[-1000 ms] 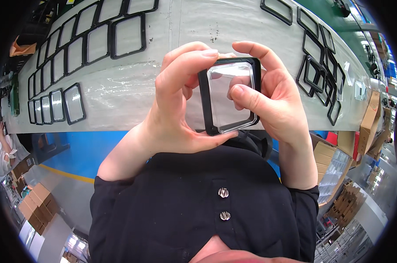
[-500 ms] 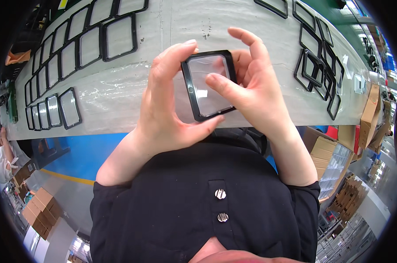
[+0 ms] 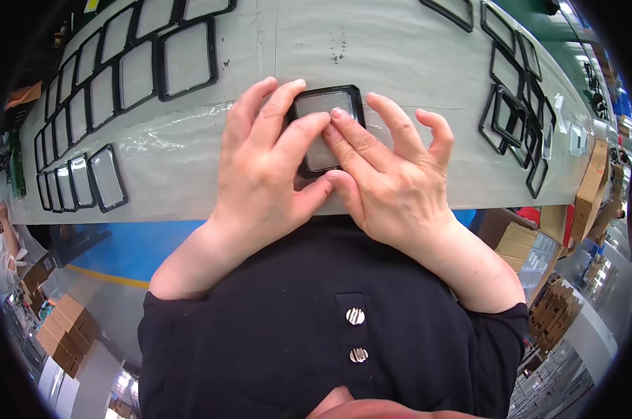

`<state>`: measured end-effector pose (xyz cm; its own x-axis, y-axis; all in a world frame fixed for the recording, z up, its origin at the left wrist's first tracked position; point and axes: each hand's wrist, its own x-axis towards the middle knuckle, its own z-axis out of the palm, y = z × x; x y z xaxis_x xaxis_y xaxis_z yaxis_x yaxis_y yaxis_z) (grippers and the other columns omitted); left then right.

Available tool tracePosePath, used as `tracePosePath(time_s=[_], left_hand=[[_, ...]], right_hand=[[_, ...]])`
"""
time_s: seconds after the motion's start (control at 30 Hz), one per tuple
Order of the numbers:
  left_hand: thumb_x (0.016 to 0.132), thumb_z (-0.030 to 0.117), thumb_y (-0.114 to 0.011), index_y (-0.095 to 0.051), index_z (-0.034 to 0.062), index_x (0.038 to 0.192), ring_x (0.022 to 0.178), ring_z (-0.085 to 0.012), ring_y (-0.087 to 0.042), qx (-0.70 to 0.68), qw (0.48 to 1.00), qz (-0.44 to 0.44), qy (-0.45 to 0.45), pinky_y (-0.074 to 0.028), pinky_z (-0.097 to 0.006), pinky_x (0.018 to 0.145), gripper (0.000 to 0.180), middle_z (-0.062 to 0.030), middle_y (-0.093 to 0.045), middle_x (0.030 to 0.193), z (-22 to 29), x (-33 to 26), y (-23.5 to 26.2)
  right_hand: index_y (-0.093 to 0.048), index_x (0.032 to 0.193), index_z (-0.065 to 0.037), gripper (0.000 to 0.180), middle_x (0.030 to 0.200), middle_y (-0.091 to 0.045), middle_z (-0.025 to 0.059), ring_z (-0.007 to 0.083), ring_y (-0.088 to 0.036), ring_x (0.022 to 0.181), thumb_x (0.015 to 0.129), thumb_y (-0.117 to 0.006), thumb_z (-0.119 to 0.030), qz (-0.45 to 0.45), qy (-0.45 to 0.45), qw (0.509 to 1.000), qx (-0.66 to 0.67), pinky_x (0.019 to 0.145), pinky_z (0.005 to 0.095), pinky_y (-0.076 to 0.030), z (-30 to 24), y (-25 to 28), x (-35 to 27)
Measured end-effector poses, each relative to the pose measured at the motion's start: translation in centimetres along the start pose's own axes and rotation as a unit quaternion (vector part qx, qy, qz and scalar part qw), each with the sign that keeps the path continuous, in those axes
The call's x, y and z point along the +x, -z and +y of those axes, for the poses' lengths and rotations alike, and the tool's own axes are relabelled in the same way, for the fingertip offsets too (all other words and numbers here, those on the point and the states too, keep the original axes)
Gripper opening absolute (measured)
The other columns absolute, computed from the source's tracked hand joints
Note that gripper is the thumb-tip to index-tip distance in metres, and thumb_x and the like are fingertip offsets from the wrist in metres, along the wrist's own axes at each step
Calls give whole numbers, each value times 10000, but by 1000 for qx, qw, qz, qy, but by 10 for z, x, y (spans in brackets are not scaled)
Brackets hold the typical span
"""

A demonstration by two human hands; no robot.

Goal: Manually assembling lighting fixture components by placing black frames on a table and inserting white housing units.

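A black rounded rectangular frame with a clear panel (image 3: 316,106) lies on the table in front of me, partly covered by my fingers. My left hand (image 3: 265,164) grips its left side and near-left corner, with the thumb at the near edge and the index finger bent over the panel. My right hand (image 3: 399,181) is open; two of its fingers lie stretched across the panel, their tips beside the left index fingertip. Its other fingers are spread past the right edge. Both thumbs meet near the frame's near edge.
Rows of similar panelled frames (image 3: 138,74) cover the table's left side. More black frames (image 3: 509,112) overlap in a loose pile at the right. The grey-covered table (image 3: 169,164) ends just before my body. Cardboard boxes (image 3: 515,241) stand beyond its right edge.
The frame has gone from being held tilted between both hands to lying flat on the table. My right hand has turned palm down, its fingers now on the panel.
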<state>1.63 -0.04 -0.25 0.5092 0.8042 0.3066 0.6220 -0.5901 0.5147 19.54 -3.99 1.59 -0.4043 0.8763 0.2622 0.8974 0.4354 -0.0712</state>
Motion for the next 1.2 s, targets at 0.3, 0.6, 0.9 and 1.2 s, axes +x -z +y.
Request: tracePosePath(time_s=[0.3, 0.6, 0.9, 1.2], left_hand=[[731, 279, -771, -621, 149, 1187, 1387, -400, -250, 68, 993, -90, -19, -243, -530, 1110, 496, -128, -438, 1364, -13, -20, 41], [694, 122, -769, -625, 158, 1198, 1413, -400, -207, 202, 963, -160, 80, -250, -503, 1126, 526, -151, -333, 1469, -56, -56, 136], [706, 59, -699, -604, 57, 1183, 1431, -369, -214, 161, 982, -100, 9, -232, -475, 1138, 486, -147, -334, 1499, -24, -15, 121], [885, 153, -614, -527, 100, 1303, 1400, -311, -303, 197, 952, -142, -188, -271, -435, 1137, 430, -133, -359, 1487, 27, 171, -19]], right_hand=[[-593, 1273, -93, 456, 1421, -463, 118, 322, -384, 1326, 895, -566, -346, -39, 5, 997, 65, 1058, 440, -250, -9, 30, -5], [-623, 1235, -63, 428, 1392, -487, 161, 354, -365, 1340, 976, -448, -355, 45, -106, 991, 62, 1085, 440, -244, 29, 51, -39], [-595, 1250, -55, 378, 1302, -567, 164, 330, -469, 1264, 929, -558, -252, 92, -375, 918, -87, 1039, 441, -363, 202, 93, -158], [-472, 1369, -51, 608, 1360, -509, 202, 328, -460, 1287, 849, -640, -318, 47, -469, 882, -15, 1067, 395, -369, 293, 89, -213]])
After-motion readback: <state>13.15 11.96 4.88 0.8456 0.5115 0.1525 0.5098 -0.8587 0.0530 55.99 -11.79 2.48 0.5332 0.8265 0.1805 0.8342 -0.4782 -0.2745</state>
